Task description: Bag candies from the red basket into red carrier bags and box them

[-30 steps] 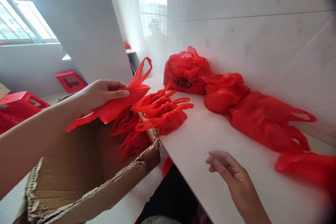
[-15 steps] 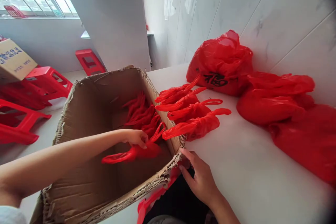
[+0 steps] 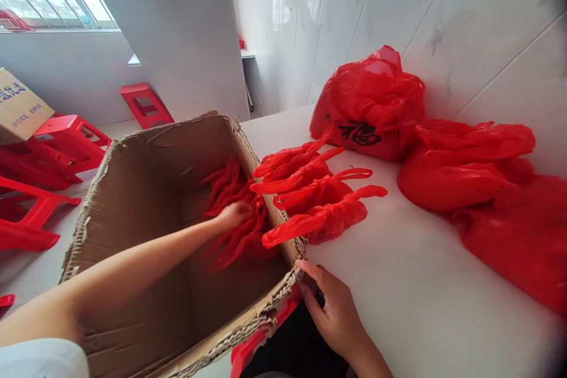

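Note:
My left hand (image 3: 234,216) reaches down inside a large cardboard box (image 3: 91,207), just above a pile of knotted red plastic bags (image 3: 230,254). Its fingers are blurred and partly turned away, so whether they grip a bag cannot be made out. At the box's near right corner, my right hand (image 3: 334,310) pinches the ragged rim between thumb and fingers. Several tied red bags (image 3: 316,218) lie in a row on the white table beside the box, their handle loops hanging over its right edge.
Farther back on the table (image 3: 398,271) stands a full red bag (image 3: 370,106) with a black printed character, and more red bags (image 3: 465,171) lie along the tiled wall. Red plastic stools (image 3: 73,139) and a printed carton (image 3: 22,106) are at the left.
My left hand has let the knotted red bag down onto the pile and moved slightly farther into the box. My right hand stays on the corner. The view has shifted a little.

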`<state>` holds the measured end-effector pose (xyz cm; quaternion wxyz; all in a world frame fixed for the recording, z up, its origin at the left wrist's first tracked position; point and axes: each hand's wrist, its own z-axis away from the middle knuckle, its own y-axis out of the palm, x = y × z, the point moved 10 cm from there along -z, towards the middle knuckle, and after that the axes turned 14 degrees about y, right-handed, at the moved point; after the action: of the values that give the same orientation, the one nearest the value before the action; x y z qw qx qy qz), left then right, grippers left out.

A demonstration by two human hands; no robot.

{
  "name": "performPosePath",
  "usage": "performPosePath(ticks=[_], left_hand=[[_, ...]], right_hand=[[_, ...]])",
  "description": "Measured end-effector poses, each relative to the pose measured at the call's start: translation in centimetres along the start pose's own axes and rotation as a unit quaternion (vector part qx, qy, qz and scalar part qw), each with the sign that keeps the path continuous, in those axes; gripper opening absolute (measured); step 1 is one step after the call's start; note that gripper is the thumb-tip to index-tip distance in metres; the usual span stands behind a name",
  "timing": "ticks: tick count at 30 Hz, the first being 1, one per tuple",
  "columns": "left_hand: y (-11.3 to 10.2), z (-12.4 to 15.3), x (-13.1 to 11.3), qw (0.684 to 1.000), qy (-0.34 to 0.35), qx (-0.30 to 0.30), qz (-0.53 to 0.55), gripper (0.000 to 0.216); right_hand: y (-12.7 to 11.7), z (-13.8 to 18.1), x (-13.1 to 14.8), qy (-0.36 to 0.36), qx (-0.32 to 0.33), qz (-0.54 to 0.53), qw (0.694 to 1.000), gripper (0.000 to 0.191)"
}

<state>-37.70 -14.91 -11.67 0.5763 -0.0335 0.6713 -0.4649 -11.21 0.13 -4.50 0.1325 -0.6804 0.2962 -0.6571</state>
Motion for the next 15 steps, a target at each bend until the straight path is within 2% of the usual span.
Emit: performPosePath(ticks=[3, 5, 6, 7, 8, 10, 12, 13, 15], left_hand=[[-7.7, -1.5, -7.1, 0.986, 0.068, -0.154, -0.007, 0.024], [-11.0, -0.9, -13.8, 0.965, 0.144, -0.221, -0.007, 0.024], [-11.8, 0.1, -18.2, 0.942, 0.227, -0.245, -0.018, 0.022], [-11.2, 1.1, -22.0, 0.928, 0.291, -0.229, -0.043, 0.021], [-9.4, 1.9, -25.2, 0.920, 0.336, -0.181, -0.086, 0.020], [-3.7, 3.1, -29.3, 0.900, 0.382, -0.044, -0.204, 0.025], [1.3, 3.4, -30.1, 0.879, 0.368, 0.043, -0.300, 0.035], [3.1, 3.3, -30.1, 0.870, 0.360, 0.069, -0.329, 0.038], [4.9, 2.7, -30.0, 0.872, 0.353, 0.093, -0.326, 0.033]], right_hand=[[-0.1, 0.0, 0.2, -0.002, -0.004, 0.006, 1.000, 0.045], [0.0, 0.0, 0.3, -0.006, -0.005, 0.014, 1.000, 0.046], [0.0, 0.0, 0.4, -0.008, -0.006, 0.016, 1.000, 0.046], [-0.1, 0.0, 0.5, -0.009, -0.009, 0.017, 1.000, 0.047], [-0.1, 0.0, 0.5, -0.010, -0.012, 0.019, 1.000, 0.047], [-0.2, 0.0, 0.5, -0.014, -0.020, 0.025, 0.999, 0.048], [-0.3, 0.1, 0.7, -0.017, -0.023, 0.035, 0.999, 0.048], [-0.3, 0.2, 0.7, -0.016, -0.023, 0.039, 0.999, 0.048], [-0.3, 0.2, 0.6, -0.010, -0.021, 0.041, 0.999, 0.047]])
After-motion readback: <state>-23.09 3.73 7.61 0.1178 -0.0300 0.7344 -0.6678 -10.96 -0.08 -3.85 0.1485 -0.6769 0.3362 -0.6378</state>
